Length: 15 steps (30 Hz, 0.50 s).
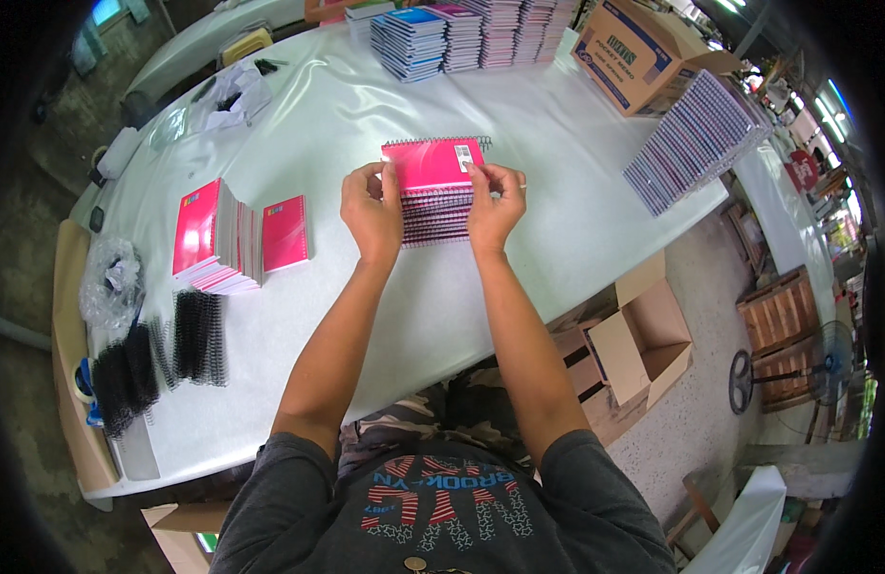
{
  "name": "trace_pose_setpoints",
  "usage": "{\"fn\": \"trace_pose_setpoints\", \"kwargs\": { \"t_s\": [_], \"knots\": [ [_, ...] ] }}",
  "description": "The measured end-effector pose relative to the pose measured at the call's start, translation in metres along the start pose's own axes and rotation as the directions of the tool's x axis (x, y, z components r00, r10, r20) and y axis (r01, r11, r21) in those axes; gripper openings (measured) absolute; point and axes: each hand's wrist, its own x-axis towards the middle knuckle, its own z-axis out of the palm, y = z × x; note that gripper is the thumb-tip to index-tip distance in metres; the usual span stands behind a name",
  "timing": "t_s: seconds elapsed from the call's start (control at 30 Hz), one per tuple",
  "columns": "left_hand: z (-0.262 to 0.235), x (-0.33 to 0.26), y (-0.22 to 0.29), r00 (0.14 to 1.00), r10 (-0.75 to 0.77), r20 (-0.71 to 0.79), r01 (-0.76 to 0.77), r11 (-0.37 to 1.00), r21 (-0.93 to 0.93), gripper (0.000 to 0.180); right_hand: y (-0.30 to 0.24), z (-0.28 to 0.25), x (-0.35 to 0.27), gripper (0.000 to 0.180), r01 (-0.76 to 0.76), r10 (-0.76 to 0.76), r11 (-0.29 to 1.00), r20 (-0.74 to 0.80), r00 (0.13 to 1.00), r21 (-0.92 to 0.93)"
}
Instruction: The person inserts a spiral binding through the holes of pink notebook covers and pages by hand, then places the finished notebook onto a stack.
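A small pink spiral notebook (423, 167) lies over a stack of spiral-bound notebooks (437, 220) in front of me, its dark wire coil along the far edge. My left hand (373, 215) grips the notebook's left side, thumb on the cover and fingers curled. On the opposite side, my right hand (497, 209) pinches the near right corner beside a white label. Both hands flank the stack. To the left stand a row of pink notebook blocks (213, 239) and one leaning pink notebook (286, 232). Bundles of black wire coils (199, 337) lie nearer the table's left edge.
Tall stacks of notebooks (407, 43) line the far side of the table (547, 191). A cardboard box (633, 57) and a wrapped notebook stack (693, 139) occupy the far right. Crumpled clear plastic (110, 277) sits at left. An opened carton (643, 340) and a fan (830, 364) are beyond the right edge.
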Motion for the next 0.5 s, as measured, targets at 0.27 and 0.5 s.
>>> {"fn": "trace_pose_setpoints", "kwargs": {
  "t_s": [0.27, 0.5],
  "knots": [
    [-0.063, 0.014, -0.032, 0.985, 0.165, -0.045, -0.155, 0.974, 0.164, 0.033, 0.009, -0.04, 0.004, 0.021, 0.003, -0.003, 0.999, 0.009, 1.0, -0.038],
    [-0.154, -0.002, -0.111, 0.875, 0.132, 0.465, -0.432, 0.644, 0.631, 0.04, -0.043, -0.073, -0.074, 0.017, -0.405, 0.358, 0.893, 0.231, 0.904, 0.199]
  ]
}}
